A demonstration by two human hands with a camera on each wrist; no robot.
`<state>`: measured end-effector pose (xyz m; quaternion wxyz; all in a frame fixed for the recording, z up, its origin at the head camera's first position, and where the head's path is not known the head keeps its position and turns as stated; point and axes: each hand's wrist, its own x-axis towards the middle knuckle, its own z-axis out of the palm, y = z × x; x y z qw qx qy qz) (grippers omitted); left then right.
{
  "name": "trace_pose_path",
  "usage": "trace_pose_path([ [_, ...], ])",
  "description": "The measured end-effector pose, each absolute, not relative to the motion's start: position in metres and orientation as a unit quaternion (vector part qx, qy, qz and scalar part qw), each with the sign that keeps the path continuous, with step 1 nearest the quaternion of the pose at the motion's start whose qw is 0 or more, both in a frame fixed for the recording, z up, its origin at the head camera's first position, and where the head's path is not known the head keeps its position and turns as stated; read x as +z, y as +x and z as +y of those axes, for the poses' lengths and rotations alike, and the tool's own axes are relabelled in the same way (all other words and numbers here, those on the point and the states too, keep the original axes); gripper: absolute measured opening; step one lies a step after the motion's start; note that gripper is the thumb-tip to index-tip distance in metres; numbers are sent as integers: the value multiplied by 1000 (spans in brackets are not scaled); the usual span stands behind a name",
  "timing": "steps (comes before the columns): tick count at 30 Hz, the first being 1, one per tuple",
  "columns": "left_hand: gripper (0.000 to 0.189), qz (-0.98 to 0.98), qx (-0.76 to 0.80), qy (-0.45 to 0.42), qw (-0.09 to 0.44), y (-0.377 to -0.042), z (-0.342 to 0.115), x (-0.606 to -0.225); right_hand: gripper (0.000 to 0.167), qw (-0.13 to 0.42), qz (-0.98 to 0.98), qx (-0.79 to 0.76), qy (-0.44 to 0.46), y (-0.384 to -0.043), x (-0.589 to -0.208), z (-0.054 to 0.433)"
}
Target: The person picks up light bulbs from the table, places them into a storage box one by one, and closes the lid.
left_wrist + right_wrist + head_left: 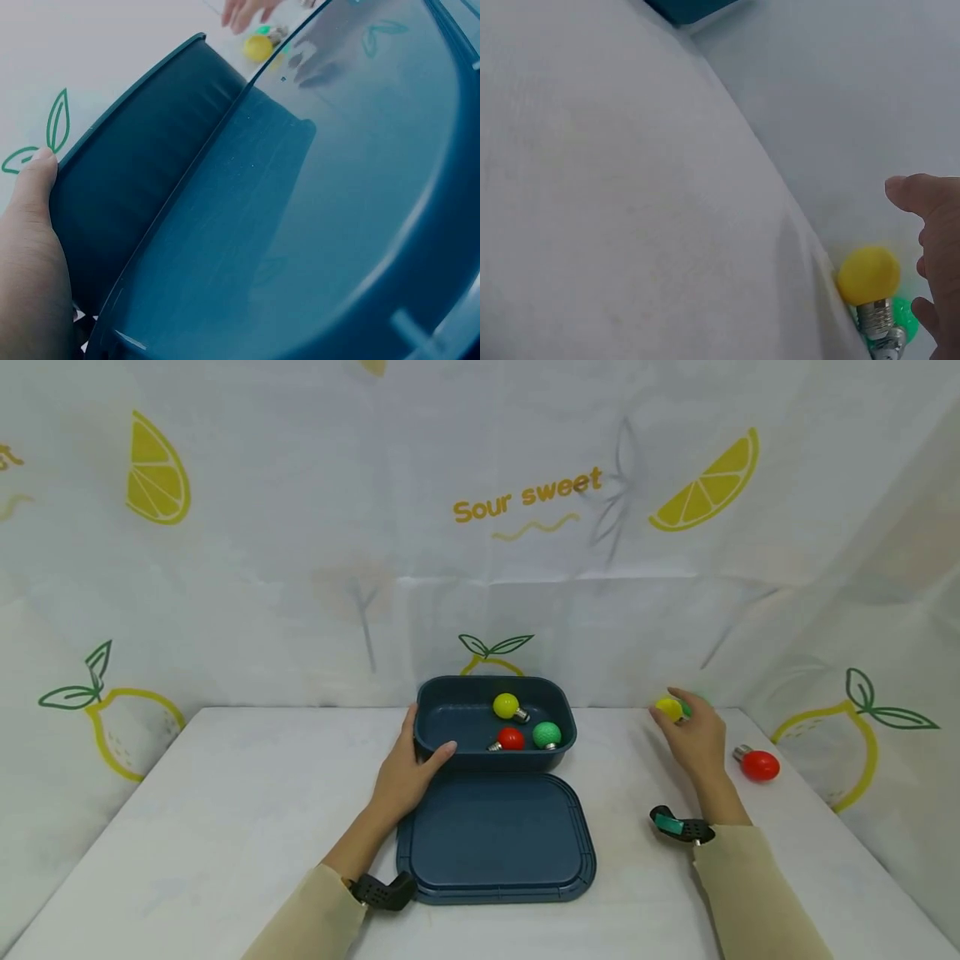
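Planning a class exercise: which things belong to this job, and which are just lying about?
Likely job:
box, held by left hand
yellow bulb near right hand
green bulb beside it
loose red bulb
boxed bulbs
lid, perhaps

Just around:
printed cloth
wristbands

the right grip [696,739] partly hides a green bulb [687,710], and the right-wrist view crops the box [691,9].

both arms [356,843] stretched forward — left fingers [410,725] and thumb [441,755] spread, right fingers [687,697] loosely curved
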<state>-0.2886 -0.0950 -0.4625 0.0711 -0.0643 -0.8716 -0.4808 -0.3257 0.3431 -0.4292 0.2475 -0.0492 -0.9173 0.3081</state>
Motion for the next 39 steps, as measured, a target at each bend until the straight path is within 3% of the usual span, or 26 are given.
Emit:
trace_pose_path([
  [17, 97, -871, -482, -58, 66, -290, -93, -462, 62, 211, -934, 278, -79, -332, -448, 353],
  [39, 97, -873, -480, -56, 65, -288, -94, -462, 48, 192, -934, 299, -48, -326, -451, 347],
])
